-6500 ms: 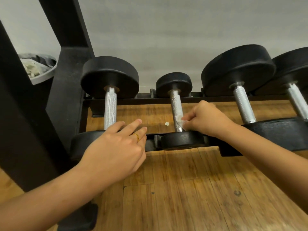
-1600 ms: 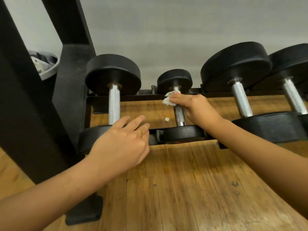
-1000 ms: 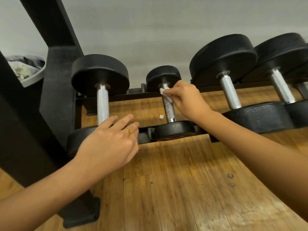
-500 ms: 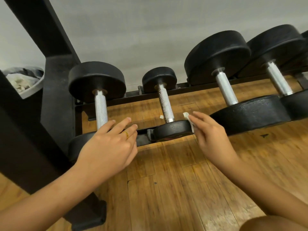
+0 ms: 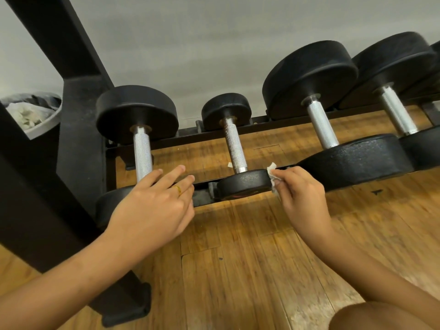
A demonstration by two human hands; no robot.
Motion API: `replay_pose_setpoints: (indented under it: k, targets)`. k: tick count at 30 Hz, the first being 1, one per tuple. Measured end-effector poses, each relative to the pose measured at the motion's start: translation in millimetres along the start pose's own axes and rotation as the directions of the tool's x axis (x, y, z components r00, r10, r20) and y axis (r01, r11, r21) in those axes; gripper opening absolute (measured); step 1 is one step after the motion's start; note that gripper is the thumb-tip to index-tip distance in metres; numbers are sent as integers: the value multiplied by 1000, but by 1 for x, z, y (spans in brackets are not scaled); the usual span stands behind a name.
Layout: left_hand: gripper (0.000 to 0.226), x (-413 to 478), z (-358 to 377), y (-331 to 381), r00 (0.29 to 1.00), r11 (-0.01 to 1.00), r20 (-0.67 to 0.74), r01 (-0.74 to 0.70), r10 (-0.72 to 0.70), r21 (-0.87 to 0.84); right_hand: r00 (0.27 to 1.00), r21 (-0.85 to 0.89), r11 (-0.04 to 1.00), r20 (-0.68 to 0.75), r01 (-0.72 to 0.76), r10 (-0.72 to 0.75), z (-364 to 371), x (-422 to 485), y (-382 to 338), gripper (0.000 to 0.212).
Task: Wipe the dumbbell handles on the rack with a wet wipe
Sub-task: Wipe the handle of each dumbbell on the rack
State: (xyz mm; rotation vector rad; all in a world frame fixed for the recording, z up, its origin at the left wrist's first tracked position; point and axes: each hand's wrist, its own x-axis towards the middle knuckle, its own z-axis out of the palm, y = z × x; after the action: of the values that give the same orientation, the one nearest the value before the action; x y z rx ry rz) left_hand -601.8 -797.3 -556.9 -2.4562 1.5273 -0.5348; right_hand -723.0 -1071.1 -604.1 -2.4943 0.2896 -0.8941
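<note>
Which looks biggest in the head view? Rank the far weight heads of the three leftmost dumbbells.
1. Third dumbbell's far head
2. Leftmost dumbbell's far head
3. Second dumbbell's far head
All sit about equally far, so the order seems safe.

floor (image 5: 238,270) free, rack post (image 5: 81,139) blocks L

We find dumbbells (image 5: 319,122) (steel handles) on the rack (image 5: 78,129): one under our left hand (image 5: 152,206), a small one by our right hand (image 5: 300,194), bigger ones beyond.
</note>
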Motion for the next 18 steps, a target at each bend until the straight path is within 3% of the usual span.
replay_pose_setpoints:
  k: [5, 9, 14, 18]
  targets:
    - [53, 3, -3, -1, 1000, 1000, 4, 11, -11, 2, 979, 16, 980, 44, 197, -197, -7, 2, -7, 27]
    - [56, -1, -1, 2, 1000, 1000, 22, 14, -14, -4, 997, 1, 997, 10, 80, -80, -5, -3, 0, 28]
    - [58, 0, -4, 0, 999, 1000, 35, 10, -10, 2, 933, -20, 944, 156, 331, -324, -8, 14, -15, 28]
    - [58, 0, -4, 2, 1000, 1000, 24, 5, -5, 1, 972, 76, 977, 114, 200, -207, -10, 13, -9, 26]
